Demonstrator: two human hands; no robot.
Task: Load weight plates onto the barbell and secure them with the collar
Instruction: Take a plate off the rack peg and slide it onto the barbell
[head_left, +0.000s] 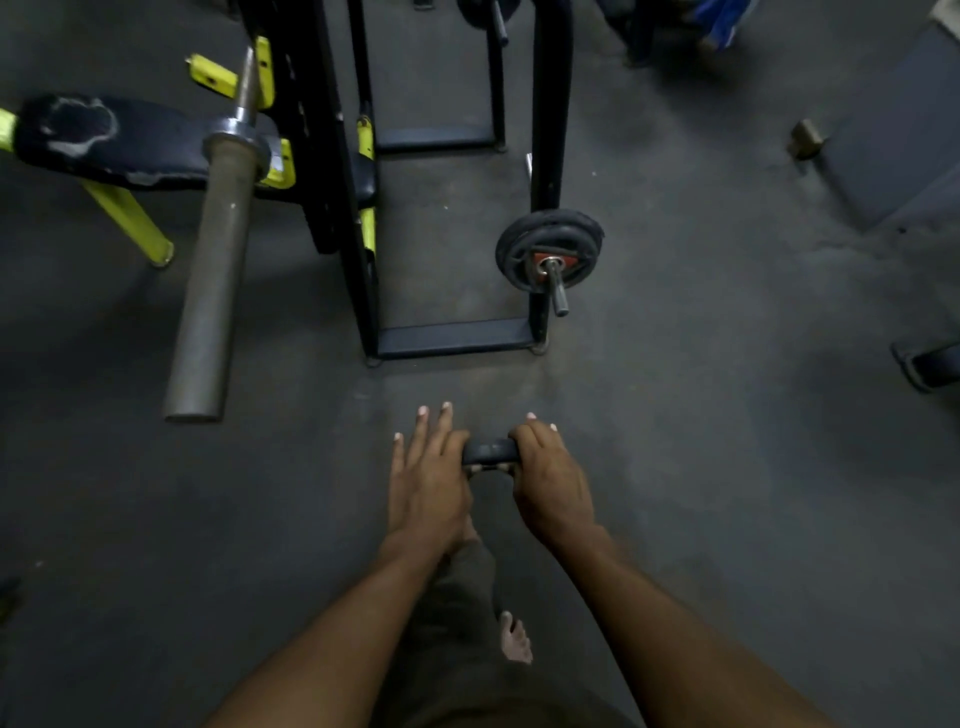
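Dark gym floor (701, 415) underfoot. Small dark object (491, 451), plate or collar, undetermined, sits edge-on between both hands. Right hand (553, 480) curls over it; left hand (428, 480) presses flat, fingers straight. Bare barbell sleeve (210, 280) lies well apart, upper left. Risk: one-sided grasp slips, dropping it onto bare foot (516, 638) below.

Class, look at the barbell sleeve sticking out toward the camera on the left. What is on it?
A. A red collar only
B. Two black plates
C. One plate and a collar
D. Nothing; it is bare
D: the barbell sleeve is bare metal along its whole length, while the small plate is between both hands.
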